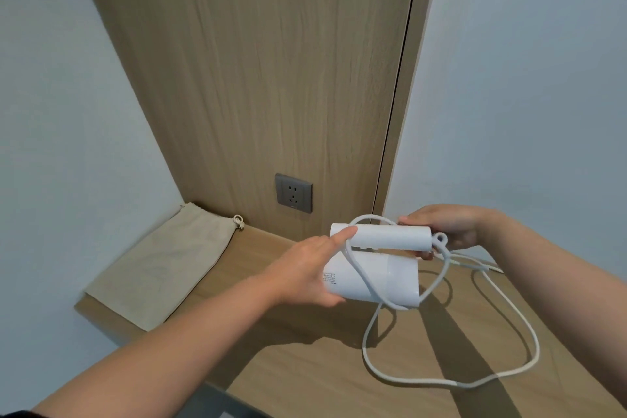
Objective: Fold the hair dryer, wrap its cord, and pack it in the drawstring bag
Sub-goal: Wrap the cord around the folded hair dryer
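Note:
A white hair dryer (386,278) is held above the wooden shelf, its handle folded flat along the top of the body. My left hand (308,268) grips the dryer's left end, index finger lying on the handle. My right hand (441,231) pinches the white cord (451,380) at the handle's right end. One turn of cord crosses the body; the remainder lies in a loose loop on the shelf to the right. A beige drawstring bag (163,265) lies flat at the shelf's left, its mouth toward the back wall.
The wooden shelf (305,366) sits in a corner, its left front edge just past the bag. A grey wall socket (293,193) is on the wood panel behind. Pale walls close both sides.

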